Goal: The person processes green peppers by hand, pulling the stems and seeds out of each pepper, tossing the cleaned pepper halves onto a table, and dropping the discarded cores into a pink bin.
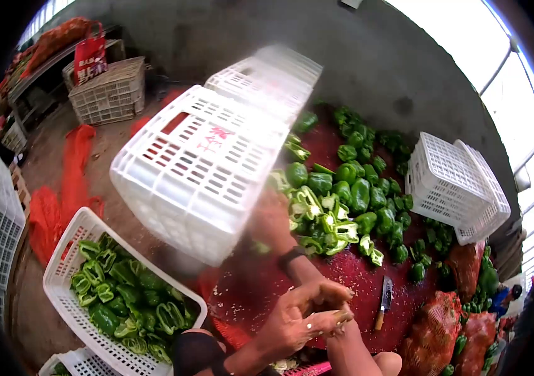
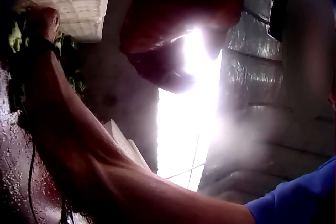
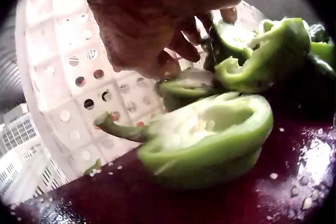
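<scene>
My left hand [image 1: 311, 316] hangs over my lap in the head view, its fingers loosely curled and nothing held in them. My right hand [image 1: 273, 219] reaches down between a white plastic crate [image 1: 198, 150] and the pile of cut green peppers [image 1: 323, 219]. Up close in the right wrist view, the right hand's fingers [image 3: 181, 45] bend downward among pepper pieces, beside the crate's perforated wall [image 3: 100, 87]. Some fingertips are hidden, and I cannot tell whether they grip anything. A halved pepper [image 3: 205, 140] with its stem lies cut side up below the hand.
Whole green peppers [image 1: 361, 194] are heaped behind the cut ones on a dark red surface [image 1: 267, 294]. A knife [image 1: 384, 301] lies there. Left stands a crate [image 1: 60, 282] filled with cut peppers. White crates [image 1: 452, 178] and red mesh sacks [image 1: 433, 326] stand at the right.
</scene>
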Tool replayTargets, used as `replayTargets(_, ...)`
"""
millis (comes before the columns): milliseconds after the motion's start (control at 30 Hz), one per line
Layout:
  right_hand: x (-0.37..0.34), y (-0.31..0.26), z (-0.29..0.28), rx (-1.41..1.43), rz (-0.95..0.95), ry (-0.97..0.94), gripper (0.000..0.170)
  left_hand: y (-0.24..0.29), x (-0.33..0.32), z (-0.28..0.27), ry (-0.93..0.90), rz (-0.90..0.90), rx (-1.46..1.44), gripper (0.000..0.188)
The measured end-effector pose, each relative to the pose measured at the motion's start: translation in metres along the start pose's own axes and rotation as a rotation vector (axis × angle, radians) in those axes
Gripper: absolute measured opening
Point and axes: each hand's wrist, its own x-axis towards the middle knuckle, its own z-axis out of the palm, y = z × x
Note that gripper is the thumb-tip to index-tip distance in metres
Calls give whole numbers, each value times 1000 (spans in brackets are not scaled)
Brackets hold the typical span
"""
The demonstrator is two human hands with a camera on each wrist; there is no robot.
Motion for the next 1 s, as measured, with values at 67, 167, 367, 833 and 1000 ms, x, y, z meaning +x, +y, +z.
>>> replayTargets(67, 3, 0, -5, -77, 57, -17, 50, 2, -2, 5, 26, -63, 7, 37)
replayTargets(167, 2, 12, -14, -73, 169, -257, 43, -4, 1, 6, 28, -100, 71, 39)
replayTargets(367, -54, 48, -43, -99, 226, -232, 27, -15, 4, 5, 72, -167, 330, 35)
replayTargets(833, -171, 87, -158, 1288, 1091, -33, 19, -61, 22, -17, 477, -95, 274, 27)
replayTargets(1000, -182, 25, -232, 1169, 497, 67, 21, -117, 33, -31, 627, -196, 319, 43)
